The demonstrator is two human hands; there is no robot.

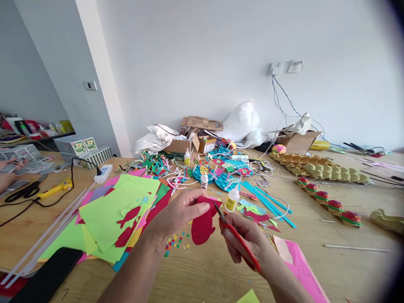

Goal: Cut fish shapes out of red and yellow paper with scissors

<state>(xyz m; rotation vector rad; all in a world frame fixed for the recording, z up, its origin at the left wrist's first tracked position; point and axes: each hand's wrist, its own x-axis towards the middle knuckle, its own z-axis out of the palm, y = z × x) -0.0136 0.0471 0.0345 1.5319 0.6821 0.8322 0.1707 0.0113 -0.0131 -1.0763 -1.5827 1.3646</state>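
Note:
My left hand pinches a red paper cutout between thumb and fingers, holding it above the table. The cutout has a rounded, fish-like outline. In my right hand is a pair of scissors with red handles, its metal blades at the upper right edge of the red paper. Whether the blades are apart is hard to make out. Small coloured paper dots lie on the table beneath my left hand. Just beyond my hands stands a glue bottle with a yellow label.
Coloured paper sheets with red fish cutouts on top lie to the left, near a black phone. Pink paper is at the right. Egg-carton strips, cardboard boxes and paper scraps fill the back. A co-worker's hands show far left.

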